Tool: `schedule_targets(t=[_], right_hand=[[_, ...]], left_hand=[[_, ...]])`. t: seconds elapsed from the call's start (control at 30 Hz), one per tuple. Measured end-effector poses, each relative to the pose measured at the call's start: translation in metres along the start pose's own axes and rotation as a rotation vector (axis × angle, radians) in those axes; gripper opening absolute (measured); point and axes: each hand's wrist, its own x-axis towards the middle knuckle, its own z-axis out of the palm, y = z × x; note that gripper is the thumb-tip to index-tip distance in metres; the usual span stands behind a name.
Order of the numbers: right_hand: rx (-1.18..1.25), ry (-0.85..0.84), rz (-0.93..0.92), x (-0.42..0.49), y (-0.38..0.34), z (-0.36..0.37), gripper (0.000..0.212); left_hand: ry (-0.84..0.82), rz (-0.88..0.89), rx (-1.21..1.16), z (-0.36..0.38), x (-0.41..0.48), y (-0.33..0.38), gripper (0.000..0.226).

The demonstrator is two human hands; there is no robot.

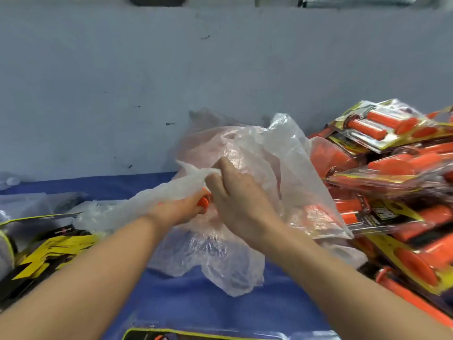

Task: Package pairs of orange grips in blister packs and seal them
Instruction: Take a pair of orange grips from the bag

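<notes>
At the bag's mouth: my left hand point(186, 207) curls round one orange grip point(204, 203), and my right hand point(235, 192) pinches the bag point(269, 153) film.
Doing it well: keep the film taut and draw the grip straight out (no snagging).
Right of the bag: sealed packs point(392, 173), piled.
Hidden: most of the grip, my left fingertips, and the bag's hazy contents.

The bag point(257, 153) is milky clear, the grip point(203, 204) bright orange. Blue cloth point(196, 307) underneath, pale grey-blue wall point(147, 82) with dark flecks. The packs point(382, 128) show orange on yellow-and-black; the cards point(49, 251) black with jagged yellow.
</notes>
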Motion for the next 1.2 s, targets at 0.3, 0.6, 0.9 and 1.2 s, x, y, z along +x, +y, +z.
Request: schedule_targets(t=[0.3, 0.6, 0.9, 1.2], right_hand=[[-0.215, -0.104, 0.138, -0.006, -0.037, -0.009, 0.025], [0.141, -0.027, 0.027, -0.084, -0.11, -0.021, 0.046], [0.228, 0.023, -0.13, -0.157, -0.104, 0.004, 0.021], [0.633, 0.13, 0.068, -0.172, -0.064, -0.012, 0.017]], left_hand=[[0.015, 0.114, -0.054, -0.091, -0.115, -0.008, 0.02], [0.165, 0.211, -0.369, -0.102, -0.266, 0.023, 0.022], [0.434, 0.264, -0.449, -0.027, -0.333, 0.083, 0.043], [0.508, 0.322, -0.233, -0.005, -0.329, 0.085, 0.039]])
